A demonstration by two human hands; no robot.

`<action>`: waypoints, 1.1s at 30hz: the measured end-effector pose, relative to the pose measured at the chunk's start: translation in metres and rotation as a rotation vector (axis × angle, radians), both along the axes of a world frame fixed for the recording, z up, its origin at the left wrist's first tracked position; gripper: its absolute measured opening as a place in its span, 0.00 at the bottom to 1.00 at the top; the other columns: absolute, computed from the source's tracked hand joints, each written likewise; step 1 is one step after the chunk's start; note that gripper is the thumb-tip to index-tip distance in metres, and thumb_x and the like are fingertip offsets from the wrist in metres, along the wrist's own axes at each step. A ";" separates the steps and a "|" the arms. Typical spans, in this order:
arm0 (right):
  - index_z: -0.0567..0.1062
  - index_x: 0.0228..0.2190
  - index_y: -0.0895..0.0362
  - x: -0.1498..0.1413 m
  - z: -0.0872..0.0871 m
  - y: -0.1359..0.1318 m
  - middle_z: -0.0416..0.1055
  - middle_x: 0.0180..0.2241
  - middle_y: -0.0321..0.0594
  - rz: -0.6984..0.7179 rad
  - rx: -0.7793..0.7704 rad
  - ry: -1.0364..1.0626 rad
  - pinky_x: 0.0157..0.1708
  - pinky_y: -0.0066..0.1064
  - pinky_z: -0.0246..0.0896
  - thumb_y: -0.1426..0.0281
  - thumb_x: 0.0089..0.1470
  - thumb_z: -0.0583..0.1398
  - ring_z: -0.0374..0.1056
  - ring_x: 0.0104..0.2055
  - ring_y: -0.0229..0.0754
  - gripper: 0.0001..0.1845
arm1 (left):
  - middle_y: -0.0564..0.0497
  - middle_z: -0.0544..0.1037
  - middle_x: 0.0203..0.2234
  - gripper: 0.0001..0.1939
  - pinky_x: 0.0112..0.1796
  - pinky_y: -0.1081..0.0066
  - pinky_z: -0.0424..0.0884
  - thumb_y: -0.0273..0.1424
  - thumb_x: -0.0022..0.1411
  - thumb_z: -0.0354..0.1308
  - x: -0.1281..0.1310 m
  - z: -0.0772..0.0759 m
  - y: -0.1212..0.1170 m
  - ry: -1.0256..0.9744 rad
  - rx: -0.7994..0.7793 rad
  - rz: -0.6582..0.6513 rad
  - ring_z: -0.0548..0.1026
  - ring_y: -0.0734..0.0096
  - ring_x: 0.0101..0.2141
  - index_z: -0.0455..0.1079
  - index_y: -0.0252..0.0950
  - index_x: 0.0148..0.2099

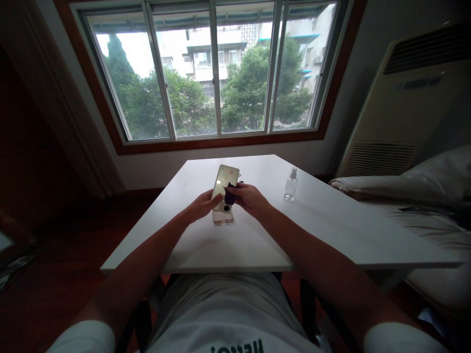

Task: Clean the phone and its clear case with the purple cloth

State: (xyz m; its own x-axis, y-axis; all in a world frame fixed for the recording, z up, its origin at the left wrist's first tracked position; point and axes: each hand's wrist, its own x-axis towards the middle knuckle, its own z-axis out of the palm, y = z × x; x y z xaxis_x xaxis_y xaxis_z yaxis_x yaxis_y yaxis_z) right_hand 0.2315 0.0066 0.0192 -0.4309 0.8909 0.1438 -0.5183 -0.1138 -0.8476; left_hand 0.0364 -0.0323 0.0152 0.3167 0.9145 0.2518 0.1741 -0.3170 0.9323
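Note:
A pale phone (222, 179) with a dark camera spot is tilted above the middle of the white table. My left hand (203, 205) is closed round its left edge, thumb on the face turned to me. My right hand (250, 198) pinches a dark purple cloth (230, 195) and presses it against the phone's lower right part; its fingertips are partly hidden by the cloth. Beneath the phone, a pink-edged flat thing like a phone case (223, 218) lies on the table, mostly covered from view.
A transparent spray bottle (290, 186) stands upright on the white table (324, 230), right of my hands. A window is beyond the table's far edge. To the right are an air conditioner (382, 122) and a pale sofa (371, 189).

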 end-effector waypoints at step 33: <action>0.77 0.40 0.59 0.034 0.014 0.033 0.78 0.40 0.43 -0.216 0.075 0.114 0.44 0.33 0.76 0.75 0.38 0.75 0.77 0.42 0.44 0.25 | 0.44 0.78 0.36 0.25 0.35 0.65 0.77 0.50 0.55 0.66 -0.022 0.007 0.014 -0.304 0.075 0.415 0.77 0.64 0.36 0.74 0.32 0.41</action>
State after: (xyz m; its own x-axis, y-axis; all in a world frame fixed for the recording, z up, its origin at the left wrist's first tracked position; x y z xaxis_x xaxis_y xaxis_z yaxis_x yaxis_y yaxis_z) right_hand 0.2656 0.0394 0.0333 -0.2089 0.9455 0.2498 -0.6164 0.0710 -0.7842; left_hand 0.0146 -0.0180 0.0227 -0.1665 0.9234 0.3460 0.0243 -0.3469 0.9376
